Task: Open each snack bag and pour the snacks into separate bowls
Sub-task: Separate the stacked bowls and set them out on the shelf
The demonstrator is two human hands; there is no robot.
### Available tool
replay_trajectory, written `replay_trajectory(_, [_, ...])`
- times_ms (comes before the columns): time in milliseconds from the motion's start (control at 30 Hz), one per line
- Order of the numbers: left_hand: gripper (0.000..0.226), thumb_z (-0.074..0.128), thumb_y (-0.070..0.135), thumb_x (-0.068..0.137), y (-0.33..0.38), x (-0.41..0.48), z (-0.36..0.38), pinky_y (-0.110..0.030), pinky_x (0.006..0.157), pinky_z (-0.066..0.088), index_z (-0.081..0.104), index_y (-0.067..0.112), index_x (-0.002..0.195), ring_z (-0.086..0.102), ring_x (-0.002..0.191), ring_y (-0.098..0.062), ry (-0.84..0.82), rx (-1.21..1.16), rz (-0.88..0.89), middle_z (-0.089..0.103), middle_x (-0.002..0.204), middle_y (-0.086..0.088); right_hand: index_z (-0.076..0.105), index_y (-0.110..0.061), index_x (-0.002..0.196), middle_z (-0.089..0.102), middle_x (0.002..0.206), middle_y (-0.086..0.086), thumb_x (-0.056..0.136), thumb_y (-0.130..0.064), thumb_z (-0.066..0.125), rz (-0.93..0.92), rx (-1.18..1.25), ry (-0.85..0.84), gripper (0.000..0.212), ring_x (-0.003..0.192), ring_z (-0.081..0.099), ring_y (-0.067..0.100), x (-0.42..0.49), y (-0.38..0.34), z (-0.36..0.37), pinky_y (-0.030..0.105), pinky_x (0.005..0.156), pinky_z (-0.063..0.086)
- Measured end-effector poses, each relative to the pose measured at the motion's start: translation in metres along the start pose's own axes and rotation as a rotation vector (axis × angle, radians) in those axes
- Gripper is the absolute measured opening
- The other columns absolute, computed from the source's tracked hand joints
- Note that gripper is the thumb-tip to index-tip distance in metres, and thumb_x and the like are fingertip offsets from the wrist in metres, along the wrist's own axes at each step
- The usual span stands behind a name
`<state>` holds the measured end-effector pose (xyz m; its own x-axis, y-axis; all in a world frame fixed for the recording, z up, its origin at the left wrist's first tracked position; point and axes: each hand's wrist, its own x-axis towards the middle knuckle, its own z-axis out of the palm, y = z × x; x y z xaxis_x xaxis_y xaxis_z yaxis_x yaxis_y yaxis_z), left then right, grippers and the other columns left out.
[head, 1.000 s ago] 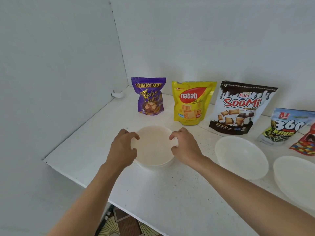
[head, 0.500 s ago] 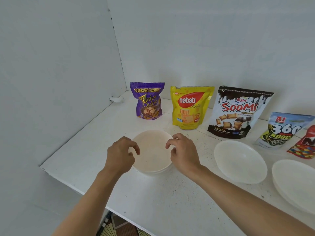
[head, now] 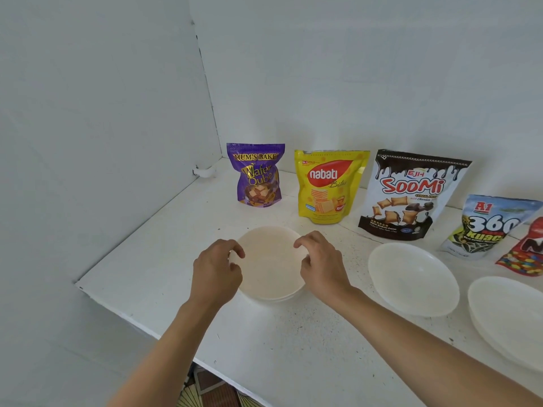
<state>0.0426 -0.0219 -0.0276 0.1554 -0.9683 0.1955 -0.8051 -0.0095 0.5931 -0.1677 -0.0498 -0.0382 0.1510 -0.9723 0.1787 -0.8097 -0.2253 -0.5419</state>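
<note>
Hands: since earlier, fingers were hooked onto the rim; bowl stack [head: 270, 259] was pinched by left hand [head: 217, 271] and right hand [head: 321, 267].
Stack position: set on table [head: 264, 348], before purple bag [head: 258, 177].
Bags [head: 329, 186]: none were opened; nothing was poured.

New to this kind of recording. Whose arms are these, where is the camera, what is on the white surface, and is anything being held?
No machine: these are a person's bare arms, filmed by one head-worn camera looking down. The left hand and right hand each pinch the rim of a white bowl, apparently the top of a small stack. A second bowl and third bowl sit to the right on the white table. Behind are a purple bag, yellow bag, Soomi bag, 360 bag and, cut off, a red bag.
</note>
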Motion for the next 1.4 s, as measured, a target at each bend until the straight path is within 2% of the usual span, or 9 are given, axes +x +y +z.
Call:
replay_trajectory(200, [0.045, 0.060, -0.006, 0.086, -0.001, -0.003, 0.005, -0.023, 0.088, 0.049, 0.067, 0.012, 0.126, 0.059, 0.100, -0.012, 0.004, -0.164, -0.080, 0.067, 0.126, -0.001, 0.067, -0.007, 0.121, 0.059, 0.117, 0.002, 0.087, 0.006, 0.054, -0.015, -0.029, 0.049, 0.039, 0.104, 0.058, 0.023, 0.002, 0.004, 0.000, 0.036, 0.084, 0.050])
replay_trajectory(533, [0.047, 0.056, 0.001, 0.089, -0.001, 0.005, 0.000, -0.023, 0.090, 0.042, 0.064, 0.021, 0.131, 0.062, 0.104, -0.016, -0.030, 0.013, -0.057, 0.065, 0.132, 0.006, 0.052, -0.009, 0.138, 0.051, 0.127, 0.012, 0.092, 0.003, 0.051, -0.026, -0.106, -0.067, 0.047, 0.106, 0.059, 0.029, 0.010, -0.002, -0.009, 0.034, 0.086, 0.047])
replay_trajectory(733, [0.048, 0.054, -0.007, 0.086, 0.001, 0.006, 0.001, -0.033, 0.096, 0.050, 0.065, 0.014, 0.128, 0.061, 0.113, -0.024, 0.002, -0.013, 0.002, 0.065, 0.131, 0.000, 0.065, 0.000, 0.123, 0.059, 0.111, 0.013, 0.084, 0.012, 0.057, -0.120, -0.110, 0.034, 0.041, 0.103, 0.058, 0.030, 0.006, -0.002, -0.006, 0.034, 0.081, 0.050])
replay_trajectory(833, [0.048, 0.054, -0.008, 0.086, -0.001, 0.004, 0.004, -0.037, 0.096, 0.051, 0.063, 0.011, 0.130, 0.058, 0.111, -0.026, 0.004, -0.031, 0.048, 0.064, 0.130, -0.003, 0.063, -0.002, 0.126, 0.056, 0.118, 0.011, 0.087, 0.011, 0.054, -0.094, -0.101, 0.010, 0.042, 0.097, 0.062, 0.031, 0.006, -0.001, -0.007, 0.034, 0.077, 0.047])
replay_trajectory(967, [0.044, 0.056, -0.001, 0.092, -0.002, 0.002, 0.004, -0.023, 0.087, 0.050, 0.061, 0.016, 0.132, 0.058, 0.102, -0.016, -0.046, -0.093, 0.065, 0.061, 0.127, 0.005, 0.056, -0.007, 0.133, 0.053, 0.129, 0.007, 0.093, 0.006, 0.048, -0.033, -0.116, -0.025, 0.043, 0.102, 0.061, 0.030, 0.009, 0.003, -0.013, 0.035, 0.081, 0.041])
replay_trajectory(1100, [0.049, 0.055, 0.006, 0.099, -0.004, -0.003, 0.004, -0.007, 0.079, 0.044, 0.046, 0.024, 0.144, 0.054, 0.112, -0.011, -0.165, -0.240, -0.011, 0.053, 0.130, 0.011, 0.055, -0.010, 0.134, 0.053, 0.131, 0.005, 0.094, 0.004, 0.049, -0.003, -0.132, -0.015, 0.043, 0.112, 0.057, 0.027, 0.012, 0.001, -0.018, 0.037, 0.090, 0.041])
replay_trajectory(1200, [0.044, 0.054, 0.003, 0.098, 0.001, -0.006, 0.001, -0.006, 0.074, 0.049, 0.055, 0.029, 0.133, 0.057, 0.110, -0.007, -0.109, -0.331, -0.022, 0.055, 0.125, 0.019, 0.056, -0.011, 0.134, 0.053, 0.131, 0.003, 0.094, 0.004, 0.047, -0.011, -0.107, 0.020, 0.043, 0.114, 0.056, 0.026, 0.013, -0.002, -0.022, 0.038, 0.090, 0.040])
replay_trajectory(1300, [0.048, 0.057, -0.005, 0.091, 0.015, -0.003, -0.010, -0.006, 0.073, 0.048, 0.062, 0.037, 0.113, 0.057, 0.101, 0.011, -0.003, -0.363, 0.013, 0.053, 0.114, 0.030, 0.060, -0.011, 0.130, 0.057, 0.128, 0.004, 0.096, 0.004, 0.049, -0.037, -0.052, 0.107, 0.039, 0.110, 0.059, 0.026, 0.015, -0.005, -0.029, 0.040, 0.088, 0.045])
replay_trajectory(1400, [0.044, 0.056, -0.004, 0.088, 0.033, 0.006, -0.021, -0.008, 0.070, 0.044, 0.066, 0.033, 0.109, 0.057, 0.094, 0.005, 0.061, -0.375, -0.029, 0.054, 0.112, 0.016, 0.068, -0.008, 0.117, 0.063, 0.119, 0.005, 0.092, 0.008, 0.054, -0.155, 0.060, 0.265, 0.033, 0.098, 0.064, 0.025, 0.012, -0.005, -0.040, 0.037, 0.076, 0.053])
